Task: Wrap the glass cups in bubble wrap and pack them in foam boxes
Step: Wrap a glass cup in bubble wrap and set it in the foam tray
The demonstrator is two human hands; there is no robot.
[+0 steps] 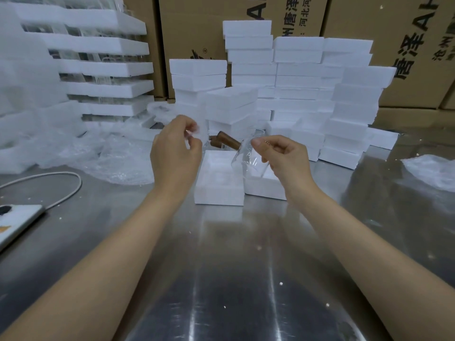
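Foam boxes (298, 77) crowd steel table (234, 267) before cartons (197, 25).

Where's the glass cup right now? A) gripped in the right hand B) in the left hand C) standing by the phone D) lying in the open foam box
A: the right hand grips the tilted glass cup; the left hand pinches only bubble wrap.
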